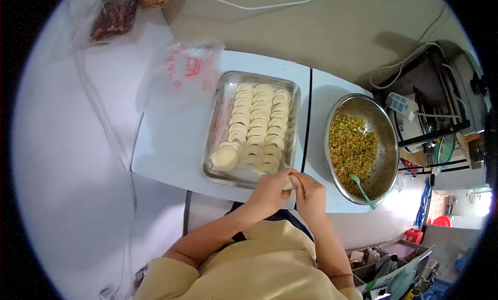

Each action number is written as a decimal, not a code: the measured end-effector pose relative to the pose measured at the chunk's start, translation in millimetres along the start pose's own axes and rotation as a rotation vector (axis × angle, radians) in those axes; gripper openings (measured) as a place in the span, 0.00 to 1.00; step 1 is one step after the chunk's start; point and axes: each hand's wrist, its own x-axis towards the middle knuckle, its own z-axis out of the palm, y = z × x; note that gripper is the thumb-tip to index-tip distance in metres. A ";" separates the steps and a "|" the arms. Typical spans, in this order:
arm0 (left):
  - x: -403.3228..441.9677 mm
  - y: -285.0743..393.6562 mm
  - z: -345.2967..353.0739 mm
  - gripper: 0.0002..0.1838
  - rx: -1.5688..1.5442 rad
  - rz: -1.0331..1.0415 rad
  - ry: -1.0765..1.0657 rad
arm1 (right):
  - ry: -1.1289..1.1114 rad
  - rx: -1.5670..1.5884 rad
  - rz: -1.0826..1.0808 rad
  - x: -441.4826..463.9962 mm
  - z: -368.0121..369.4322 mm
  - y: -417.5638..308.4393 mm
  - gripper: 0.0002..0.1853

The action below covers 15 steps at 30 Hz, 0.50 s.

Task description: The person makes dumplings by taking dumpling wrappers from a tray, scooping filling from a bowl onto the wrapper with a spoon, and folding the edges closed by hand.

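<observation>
Both my hands meet just past the near right corner of a metal tray [208, 139], pinching a pale dumpling [288, 184] between them. My left hand [271, 192] grips it from the left and my right hand [309, 195] from the right; the fingers cover most of it. Rows of folded dumplings [258, 121] fill much of the tray, and a stack of round dumpling wrappers [225, 157] lies in its near left corner. To the right stands a large steel bowl [386, 149] of chopped filling [353, 144], with a green spoon [361, 191] resting in it.
A clear plastic bag [181, 74] with red print lies on the table [171, 139] beyond the tray's left side. At the right are a rack [436, 139] and a white power strip [402, 106] with cords. Bagged goods [114, 14] sit at the upper left.
</observation>
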 end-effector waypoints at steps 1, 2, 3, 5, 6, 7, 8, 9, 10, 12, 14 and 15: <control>-0.9 -9.7 5.1 0.22 -0.023 0.054 0.108 | 0.006 -0.133 -0.016 0.2 7.6 -0.2 0.07; -2.0 -17.5 7.0 0.21 -0.044 0.109 0.216 | 0.014 -0.265 -0.032 -0.2 15.0 1.9 0.08; -3.1 -13.7 -0.7 0.21 -0.039 0.109 0.218 | 0.021 -0.341 -0.068 -3.9 27.0 14.4 0.12; -3.8 -0.7 -18.1 0.20 -0.386 -0.134 0.167 | 0.094 -0.325 -0.151 -2.4 44.1 20.4 0.15; -0.3 -5.2 -18.3 0.20 -0.381 -0.133 0.168 | 0.166 -0.312 -0.231 -1.8 50.7 19.1 0.18; 4.9 -13.6 -15.1 0.21 -0.666 -0.164 0.271 | 0.124 -0.342 -0.179 -4.4 52.9 10.2 0.20; 9.9 -22.4 -12.8 0.21 -0.952 -0.193 0.372 | 0.128 -0.339 -0.176 -7.4 54.6 8.9 0.20; 17.4 -31.7 -20.9 0.20 -0.936 -0.220 0.322 | 0.075 -0.326 -0.138 -9.8 56.2 8.0 0.22; 26.8 -37.4 -31.8 0.20 -0.927 -0.219 0.317 | 0.024 -0.311 -0.099 -8.6 57.2 4.8 0.23; 49.4 -46.8 -56.3 0.18 -0.822 -0.133 0.375 | 0.035 -0.272 -0.103 -8.2 47.2 -3.1 0.24; 78.7 -64.7 -85.0 0.15 -0.570 -0.147 0.506 | 0.022 -0.205 -0.041 -12.4 34.5 -0.5 0.23; 96.5 -78.5 -98.5 0.14 -0.518 -0.144 0.570 | 0.047 -0.232 -0.082 -16.1 30.1 7.6 0.22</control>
